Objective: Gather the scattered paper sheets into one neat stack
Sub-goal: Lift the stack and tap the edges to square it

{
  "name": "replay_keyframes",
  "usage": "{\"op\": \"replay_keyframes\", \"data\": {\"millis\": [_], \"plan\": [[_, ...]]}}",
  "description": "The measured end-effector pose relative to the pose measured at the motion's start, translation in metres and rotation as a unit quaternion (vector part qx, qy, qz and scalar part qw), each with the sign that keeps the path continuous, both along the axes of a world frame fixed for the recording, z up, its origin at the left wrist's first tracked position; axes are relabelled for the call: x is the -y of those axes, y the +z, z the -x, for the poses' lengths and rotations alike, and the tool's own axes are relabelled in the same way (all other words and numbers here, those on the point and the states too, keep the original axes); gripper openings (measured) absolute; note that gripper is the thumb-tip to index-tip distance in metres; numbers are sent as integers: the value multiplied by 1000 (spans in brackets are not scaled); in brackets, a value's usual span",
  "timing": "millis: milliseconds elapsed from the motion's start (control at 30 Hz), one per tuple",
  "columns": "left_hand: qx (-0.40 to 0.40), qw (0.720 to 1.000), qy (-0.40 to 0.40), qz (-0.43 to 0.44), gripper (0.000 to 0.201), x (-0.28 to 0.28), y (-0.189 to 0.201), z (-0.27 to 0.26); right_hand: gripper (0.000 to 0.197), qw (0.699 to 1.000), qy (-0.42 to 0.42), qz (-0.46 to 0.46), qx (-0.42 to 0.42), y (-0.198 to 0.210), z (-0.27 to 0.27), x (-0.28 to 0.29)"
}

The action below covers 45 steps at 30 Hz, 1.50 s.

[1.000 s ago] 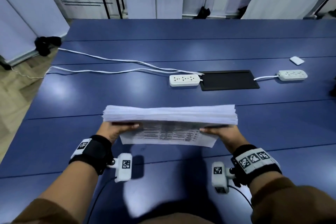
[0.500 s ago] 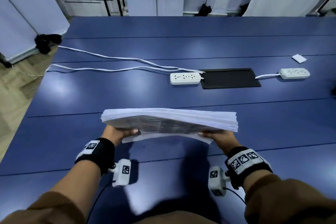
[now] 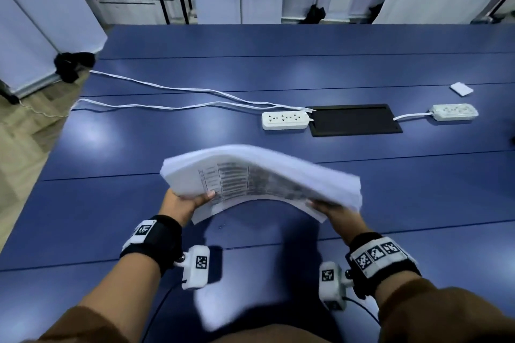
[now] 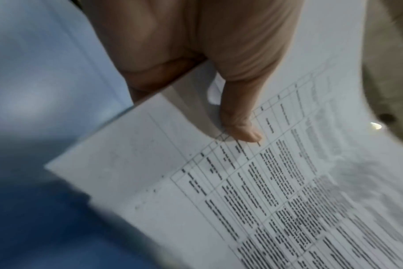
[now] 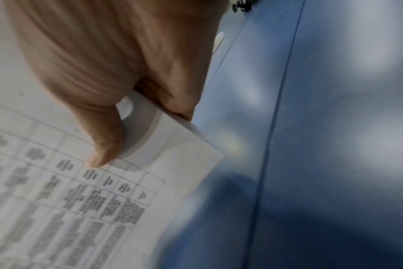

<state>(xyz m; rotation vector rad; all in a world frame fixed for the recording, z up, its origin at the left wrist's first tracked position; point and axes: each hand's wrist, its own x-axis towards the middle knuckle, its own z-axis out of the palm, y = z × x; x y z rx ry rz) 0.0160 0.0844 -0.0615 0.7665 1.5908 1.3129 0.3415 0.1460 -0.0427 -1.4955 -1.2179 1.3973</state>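
A thick stack of white paper sheets [image 3: 259, 175] with printed tables is held in the air above the blue table [image 3: 195, 131], bowed upward in the middle. My left hand [image 3: 184, 202] grips its left end, thumb on the printed face [image 4: 239, 131]. My right hand [image 3: 331, 210] grips its right end, thumb likewise on the top sheet [image 5: 104, 156]. The fingers of both hands are hidden under the stack. The near sheet [image 3: 211, 210] sticks out a little past the others at the front edge.
Two white power strips [image 3: 285, 120] [image 3: 454, 112] with cables lie beyond the stack, on either side of a black inset panel [image 3: 355, 120]. A small white card [image 3: 461, 89] lies at the far right. The table's left edge drops to a wooden floor [image 3: 19, 142].
The stack, held flat and level before, now bends up in the middle and tilts down to the right. Both hands have moved slightly closer together.
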Motion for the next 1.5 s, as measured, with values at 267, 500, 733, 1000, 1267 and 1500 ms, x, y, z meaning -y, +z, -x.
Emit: {"op": "replay_keyframes", "data": {"millis": [267, 500, 733, 1000, 1267, 1500], "plan": [[35, 996, -25, -76, 72, 3, 32, 12, 44, 995, 31, -59, -68, 39, -1, 3], [62, 993, -29, -97, 85, -1, 43, 6, 90, 975, -40, -214, -46, 65, 5, 4], [60, 992, -40, -104, 77, 2, 46, 7, 42, 922, 0, -365, 129, 63, 11, 15], [64, 994, -37, -80, 92, 4, 40, 7, 49, 912, -13, -379, 154, 60, 9, 19], [66, 993, -41, -92, 89, 2, 44, 6, 51, 901, -24, -391, 185, 60, 12, 22], [64, 994, -39, -80, 88, 5, 39, 4, 46, 901, -15, -385, 199, 59, 10, 23]]}}
